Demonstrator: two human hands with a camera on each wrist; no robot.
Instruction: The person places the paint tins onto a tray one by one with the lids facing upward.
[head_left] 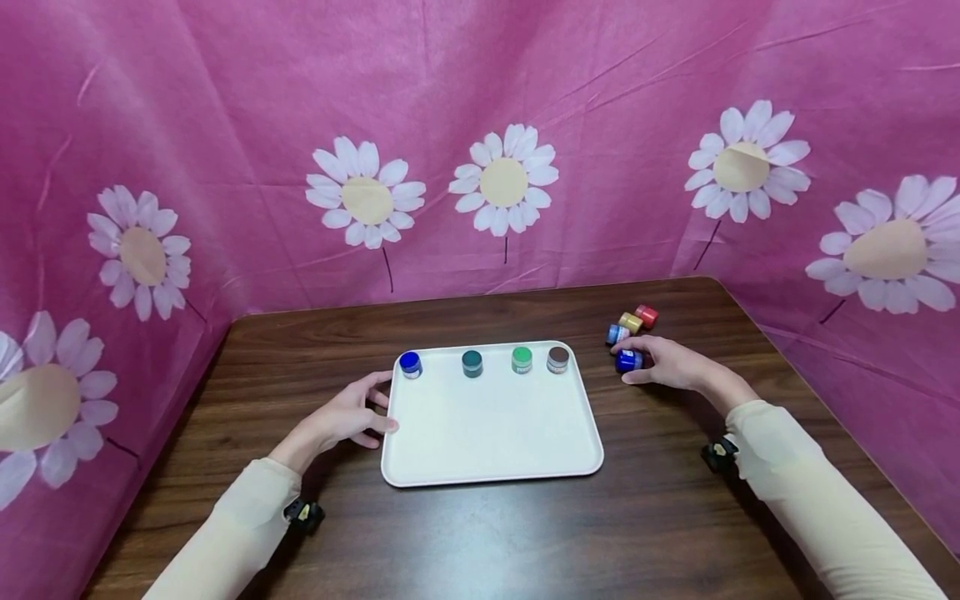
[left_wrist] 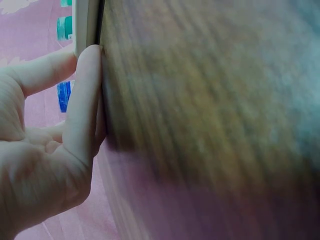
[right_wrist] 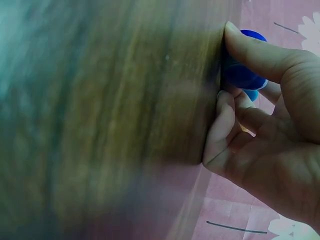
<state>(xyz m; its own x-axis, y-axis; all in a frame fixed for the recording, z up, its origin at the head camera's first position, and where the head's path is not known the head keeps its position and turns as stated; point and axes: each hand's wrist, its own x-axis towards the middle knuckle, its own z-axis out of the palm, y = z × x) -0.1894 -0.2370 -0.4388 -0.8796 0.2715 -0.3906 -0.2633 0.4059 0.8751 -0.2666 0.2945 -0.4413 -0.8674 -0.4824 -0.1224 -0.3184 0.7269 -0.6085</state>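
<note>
My left hand (head_left: 341,415) is at the left edge of a white tray (head_left: 491,425), thumb and fingers gripping its rim. Along the tray's far side stand small paint jars: blue (head_left: 410,364), dark green (head_left: 472,363), light green (head_left: 522,360) and brown (head_left: 557,359). To the right of the tray, my right hand (head_left: 667,363) holds a dark blue paint jar (head_left: 628,360) between thumb and fingers, low at the tabletop. In the right wrist view the thumb lies over this jar (right_wrist: 245,75), and the fingertips behind it are partly hidden.
Just beyond my right hand lie a lighter blue jar (head_left: 617,334), a yellow jar (head_left: 631,322) and a red jar (head_left: 647,315), in a slanting row. The dark wooden table (head_left: 480,542) meets a pink flowered cloth (head_left: 600,75) at the back and sides.
</note>
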